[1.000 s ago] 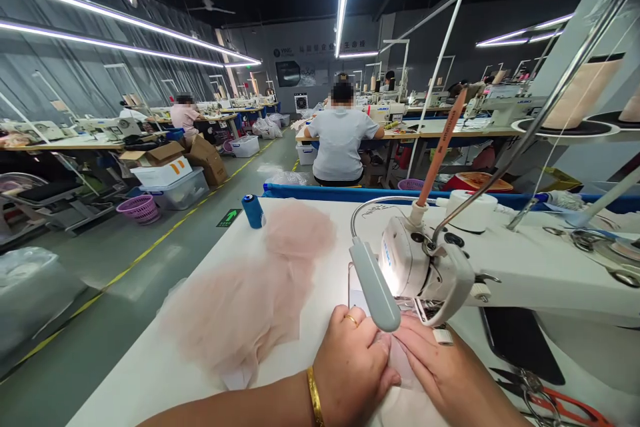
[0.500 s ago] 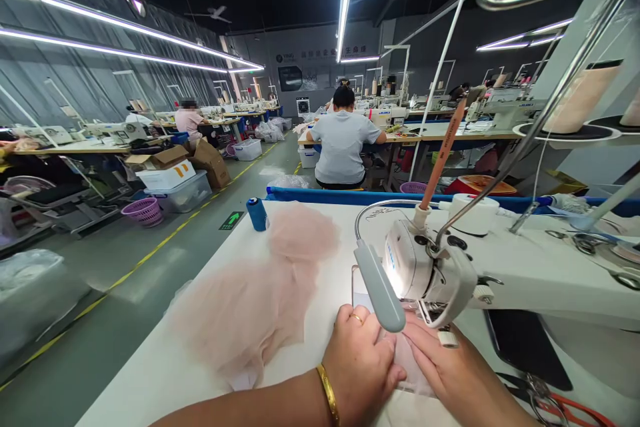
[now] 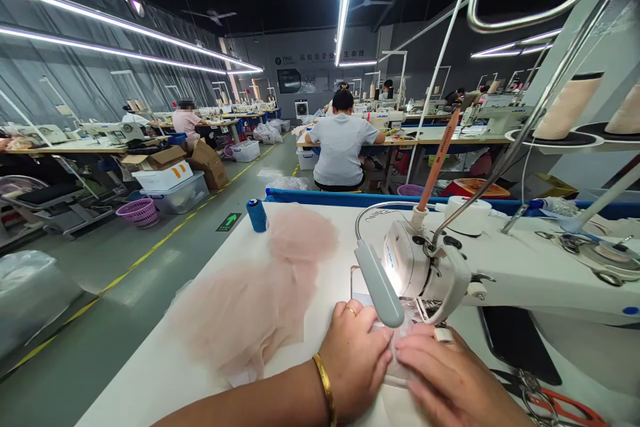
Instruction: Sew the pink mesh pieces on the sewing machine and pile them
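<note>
Just in front of the needle area of a white sewing machine (image 3: 406,257), a piece of thin pale pink fabric (image 3: 399,370) lies on the white table. My left hand (image 3: 353,350), wearing a ring and a gold bangle, has its fingers curled and closed on the left side of that fabric. My right hand (image 3: 445,363) holds the right side, fingers pressed together on the cloth. A grey lamp head (image 3: 383,287) hangs over the work and hides the needle and part of the fingertips. More sheer pink fabric (image 3: 240,313) lies loosely bunched left of my hands.
A blue thread spool (image 3: 257,215) stands at the table's far left. Right of the hands lie a dark phone (image 3: 520,343) and orange-handled scissors (image 3: 570,407). A pencil (image 3: 440,157) stands upright on the machine. Ahead, a co-worker (image 3: 343,147) sits with their back to me.
My right hand has drawn back slightly toward me, and its fingers now lie more across the fabric. The left hand has shifted only a little. The camera view has turned slightly.
</note>
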`<state>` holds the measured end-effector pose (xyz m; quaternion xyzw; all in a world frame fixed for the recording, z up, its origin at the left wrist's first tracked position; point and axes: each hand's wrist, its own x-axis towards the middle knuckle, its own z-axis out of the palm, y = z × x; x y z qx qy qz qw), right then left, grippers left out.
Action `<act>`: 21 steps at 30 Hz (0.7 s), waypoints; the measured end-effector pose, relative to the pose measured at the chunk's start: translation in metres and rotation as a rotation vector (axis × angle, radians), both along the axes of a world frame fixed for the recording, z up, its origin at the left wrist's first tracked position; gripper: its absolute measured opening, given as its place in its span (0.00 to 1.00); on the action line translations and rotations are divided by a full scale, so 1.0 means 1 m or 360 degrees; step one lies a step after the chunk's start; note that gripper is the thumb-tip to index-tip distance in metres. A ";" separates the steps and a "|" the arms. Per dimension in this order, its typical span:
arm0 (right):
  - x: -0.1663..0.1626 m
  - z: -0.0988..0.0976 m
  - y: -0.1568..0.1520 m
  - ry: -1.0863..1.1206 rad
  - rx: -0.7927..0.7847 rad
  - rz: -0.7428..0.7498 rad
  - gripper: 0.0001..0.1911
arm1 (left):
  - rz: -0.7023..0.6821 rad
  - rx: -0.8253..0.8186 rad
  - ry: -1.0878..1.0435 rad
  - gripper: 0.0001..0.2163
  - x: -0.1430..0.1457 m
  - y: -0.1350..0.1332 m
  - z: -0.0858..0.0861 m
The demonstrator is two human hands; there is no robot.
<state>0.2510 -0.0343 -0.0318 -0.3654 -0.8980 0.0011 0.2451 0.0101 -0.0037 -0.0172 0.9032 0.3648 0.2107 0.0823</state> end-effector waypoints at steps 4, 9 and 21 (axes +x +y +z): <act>-0.002 0.002 -0.008 0.0020 -0.0086 0.0089 0.14 | -0.0045 -0.0074 -0.0049 0.16 -0.004 0.009 -0.003; 0.003 -0.004 -0.006 0.0555 -0.0334 -0.0296 0.13 | -0.0052 -0.0194 -0.0037 0.24 -0.001 0.023 -0.006; -0.010 0.005 -0.005 0.0980 -0.0972 -0.0472 0.25 | 0.0028 -0.0031 -0.0188 0.02 0.012 0.023 -0.007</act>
